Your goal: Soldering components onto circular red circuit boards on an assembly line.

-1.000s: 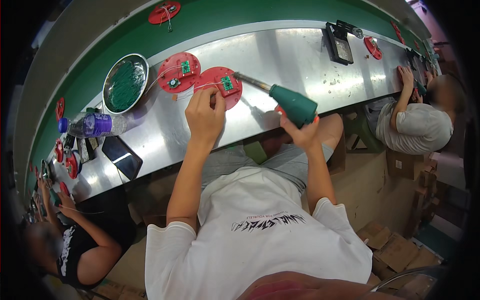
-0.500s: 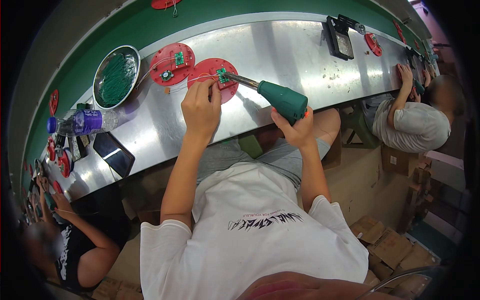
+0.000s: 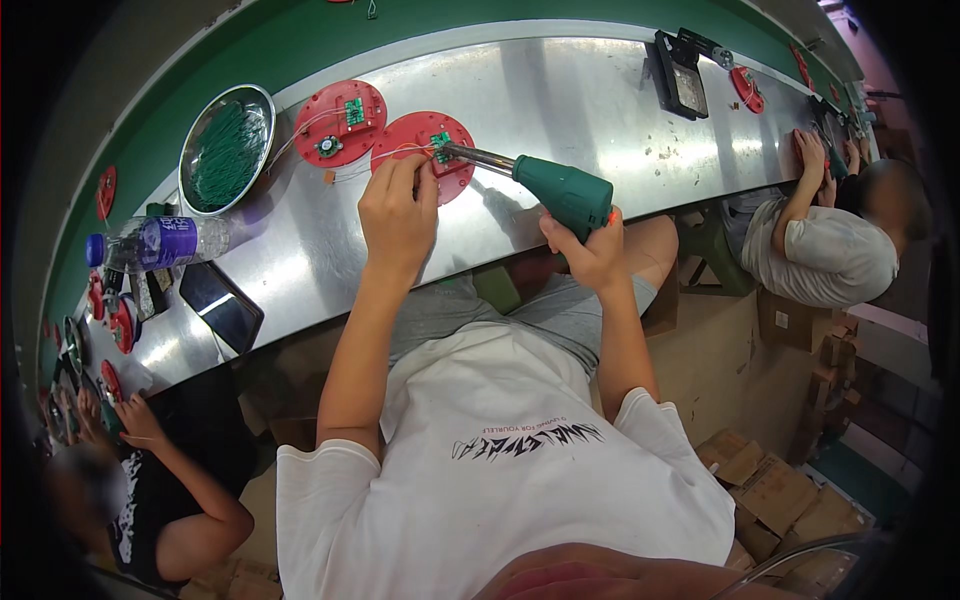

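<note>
My right hand [image 3: 590, 250] is wrapped round the green handle of a soldering gun [image 3: 563, 192]. Its metal tip rests at a small green circuit board [image 3: 442, 148] on a round red plastic disc [image 3: 458, 184]. My left hand [image 3: 398, 215] is closed in a pinch at the disc's near left edge, on what looks like a thin wire; the fingers partly hide it. White and orange wires run between the board and the left. Beside it lies a second red disc [image 3: 318, 112] with its own green board [image 3: 354, 111] and a small round part [image 3: 328, 147].
A metal bowl [image 3: 186, 178] of green wires stands left on the metal bench [image 3: 590, 85]. Nearer are a bottle [image 3: 165, 242] with a purple label and a dark phone [image 3: 222, 305]. A black stand [image 3: 682, 80] is at back right. Co-workers sit on both sides; cardboard boxes [image 3: 785, 495] lie behind.
My hands, the soldering gun and the discs keep nearly the same arrangement; the whole view has shifted slightly. At lower left, a co-worker's hand has moved beside a red disc.
</note>
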`<action>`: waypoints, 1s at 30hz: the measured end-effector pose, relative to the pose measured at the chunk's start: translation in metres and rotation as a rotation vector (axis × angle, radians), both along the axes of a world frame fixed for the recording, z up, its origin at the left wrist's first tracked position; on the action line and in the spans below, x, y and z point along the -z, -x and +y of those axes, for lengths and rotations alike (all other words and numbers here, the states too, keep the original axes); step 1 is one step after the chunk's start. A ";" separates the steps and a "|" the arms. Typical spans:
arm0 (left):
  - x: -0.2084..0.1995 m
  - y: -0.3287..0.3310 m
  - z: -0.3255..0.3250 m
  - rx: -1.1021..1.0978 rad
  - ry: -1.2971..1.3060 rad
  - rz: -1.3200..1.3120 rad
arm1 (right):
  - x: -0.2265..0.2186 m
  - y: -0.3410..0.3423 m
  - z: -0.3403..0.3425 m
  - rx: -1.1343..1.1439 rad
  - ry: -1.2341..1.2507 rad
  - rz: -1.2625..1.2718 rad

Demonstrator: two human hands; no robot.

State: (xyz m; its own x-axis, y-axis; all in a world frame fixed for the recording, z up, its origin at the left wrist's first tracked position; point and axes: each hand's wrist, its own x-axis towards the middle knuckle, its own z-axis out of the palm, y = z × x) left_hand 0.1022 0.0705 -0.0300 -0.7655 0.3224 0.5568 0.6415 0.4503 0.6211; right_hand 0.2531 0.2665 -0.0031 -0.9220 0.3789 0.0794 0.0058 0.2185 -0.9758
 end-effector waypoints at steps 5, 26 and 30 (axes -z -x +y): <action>0.001 0.000 -0.001 -0.003 -0.003 -0.006 | 0.002 0.001 0.002 -0.024 0.164 -0.024; -0.001 0.000 0.000 0.000 -0.031 -0.047 | 0.002 0.000 0.001 -0.043 0.185 -0.017; 0.000 0.001 0.000 0.005 -0.030 -0.046 | 0.000 0.001 0.008 -0.083 0.150 -0.060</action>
